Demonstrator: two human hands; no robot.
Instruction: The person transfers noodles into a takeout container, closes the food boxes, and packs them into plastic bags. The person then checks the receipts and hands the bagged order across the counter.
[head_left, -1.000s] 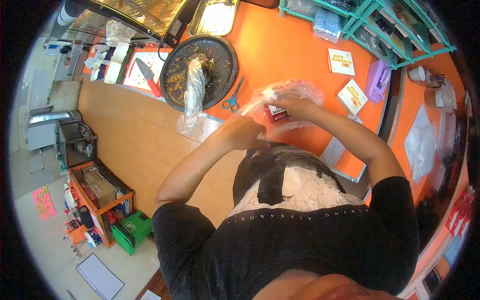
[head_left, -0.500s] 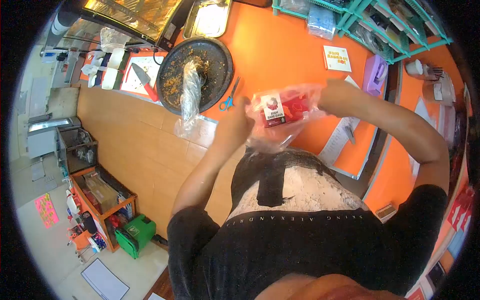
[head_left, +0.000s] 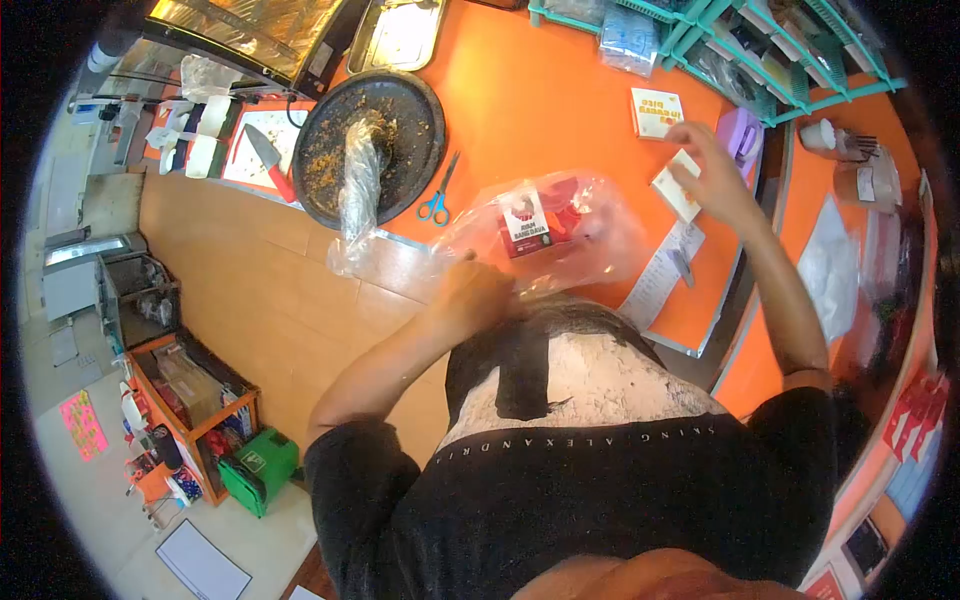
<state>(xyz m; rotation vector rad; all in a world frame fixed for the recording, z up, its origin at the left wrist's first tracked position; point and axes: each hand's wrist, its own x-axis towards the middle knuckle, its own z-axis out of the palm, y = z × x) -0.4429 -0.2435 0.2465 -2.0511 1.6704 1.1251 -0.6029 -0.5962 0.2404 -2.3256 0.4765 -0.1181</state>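
A clear plastic bag (head_left: 605, 235) lies on the orange table near my body. In it sits a small red box (head_left: 522, 232) with a white label, beside more red packaging. My left hand (head_left: 478, 297) is closed on the bag's near left edge. Over the cards at the right, my right hand (head_left: 712, 175) has its fingers apart and holds nothing that I can make out. Its thumb is close to a small white card (head_left: 676, 188); contact is unclear. Just beyond its fingertips lies a white card with yellow lettering (head_left: 655, 112). Blue-handled scissors (head_left: 435, 208) rest left of the bag.
A dark round tray (head_left: 425, 115) with brown crumbs holds a plastic-wrapped item (head_left: 360, 185). Left of it is a red-handled knife (head_left: 268, 160) on a white board. Teal racks (head_left: 690, 45) stand at the back. A purple tape dispenser (head_left: 738, 135) and a paper strip (head_left: 660, 275) are at the right.
My right hand has let go of the bag and moved right to the cards. The bag has come down onto the table, and my left hand has lowered with its edge.
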